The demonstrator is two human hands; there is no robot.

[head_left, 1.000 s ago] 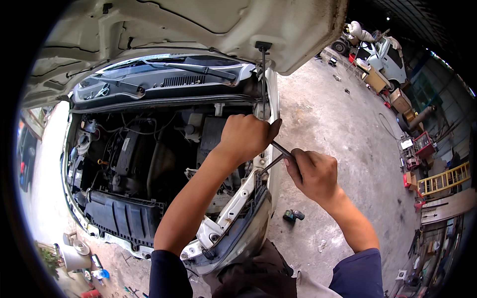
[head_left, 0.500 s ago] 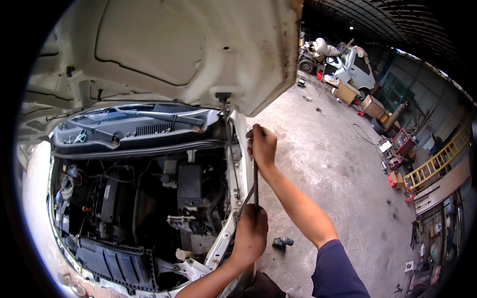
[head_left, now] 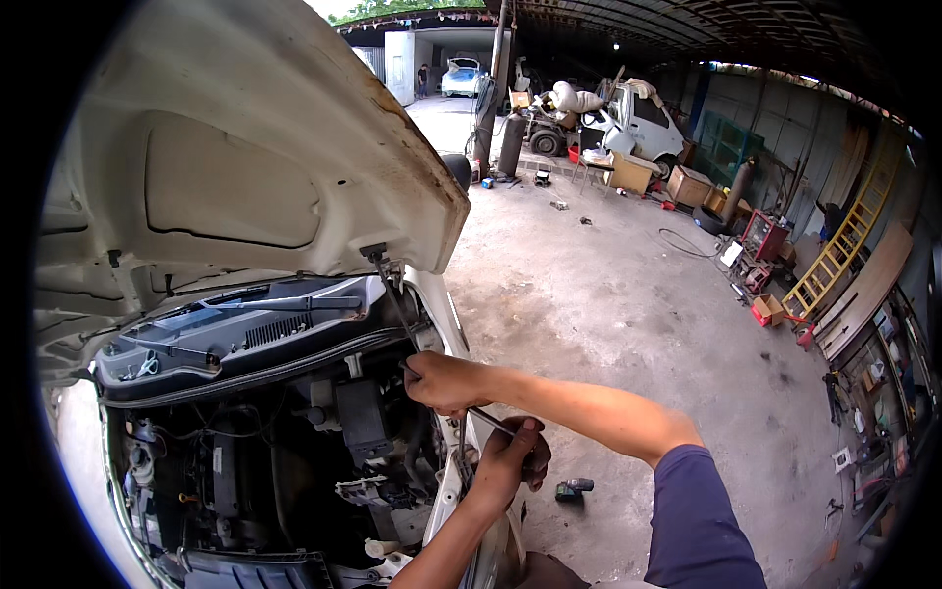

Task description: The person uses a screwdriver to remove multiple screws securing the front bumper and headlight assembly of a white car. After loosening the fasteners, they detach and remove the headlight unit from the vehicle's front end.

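Note:
A slim dark metal rod (head_left: 491, 421) slants between my two hands over the fender edge of a car with its hood up. My right hand (head_left: 444, 381) is closed in a fist round the rod's upper end, by the rim of the engine bay. Lower down and nearer me, my left hand (head_left: 512, 459) wraps its thumb and fingers round the other end. Just beyond my right fist the hood prop rod (head_left: 397, 302) rises to the raised hood (head_left: 235, 187). My right fist hides part of it, and whether the hand touches it I cannot tell.
The open engine bay (head_left: 235, 471) lies on the left. A cordless drill (head_left: 573, 489) lies on the concrete floor to my right. Farther off stand a yellow ladder (head_left: 846, 236), a white van cab (head_left: 643, 123), gas cylinders and boxes. A person (head_left: 423, 81) is in the far background.
My right hand has come down and left with the rod, which has tipped from upright to slanting. My left hand has shifted slightly right and down. The view has swung up and right.

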